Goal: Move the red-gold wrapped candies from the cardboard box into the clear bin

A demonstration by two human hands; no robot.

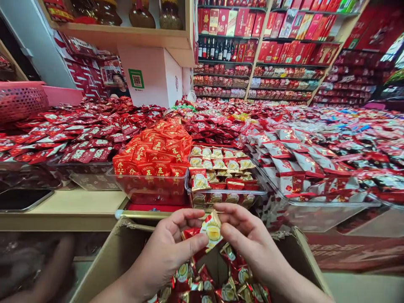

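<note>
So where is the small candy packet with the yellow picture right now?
The candy packet is low in the middle of the head view, pinched between the left hand and the right hand, above the open cardboard box and before the clear tray.

Left hand (167, 248) and right hand (249, 240) pinching one wrapped candy (212, 230) between fingertips, above an open cardboard box (110, 256) of matching candies. Just beyond, on the bench (63, 206), a clear tray (225, 195) part-filled with the same sweets, beside orange-red packets (154, 155).
</note>
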